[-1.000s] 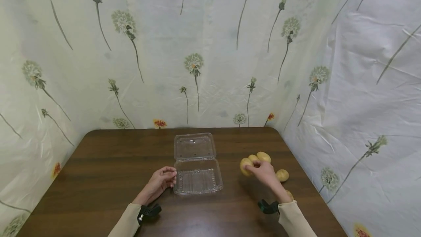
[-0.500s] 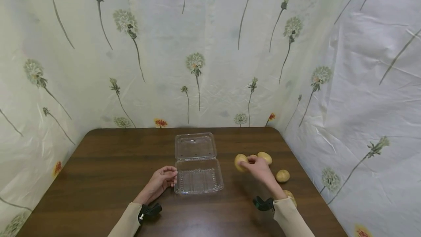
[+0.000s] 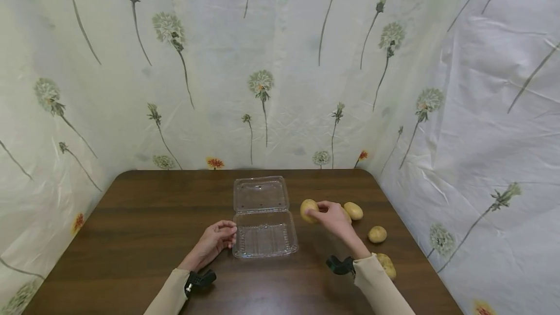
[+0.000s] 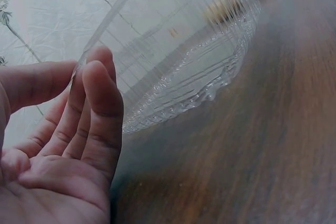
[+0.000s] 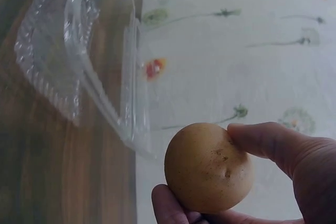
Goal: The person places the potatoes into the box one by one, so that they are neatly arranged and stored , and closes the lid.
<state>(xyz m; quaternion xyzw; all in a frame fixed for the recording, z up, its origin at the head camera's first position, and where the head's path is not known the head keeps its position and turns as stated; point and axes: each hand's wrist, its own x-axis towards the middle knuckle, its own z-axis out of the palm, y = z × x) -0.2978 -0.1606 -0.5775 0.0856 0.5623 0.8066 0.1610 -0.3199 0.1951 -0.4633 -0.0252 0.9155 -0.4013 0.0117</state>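
Observation:
A clear plastic clamshell box (image 3: 265, 243) lies on the table with its lid (image 3: 261, 194) folded back. My left hand (image 3: 213, 239) pinches the box's left rim between thumb and fingers, as the left wrist view shows at close range. To the right of the box, my right hand (image 3: 336, 218) holds a yellow potato (image 3: 308, 211) above the table. Thumb and fingers grip it from opposite sides; small dark marks dot the potato's skin (image 5: 210, 169) in the right wrist view.
More potatoes lie on the right: one behind the right hand (image 3: 353, 211), another farther right (image 3: 377, 234), and one by the right sleeve (image 3: 386, 266). The brown wooden table (image 3: 175, 198) meets a flower-printed curtain (image 3: 210, 62) at the back.
My right hand has carried the potato leftward and slightly up, away from the other potatoes towards the box. The left hand has stayed at the box's rim.

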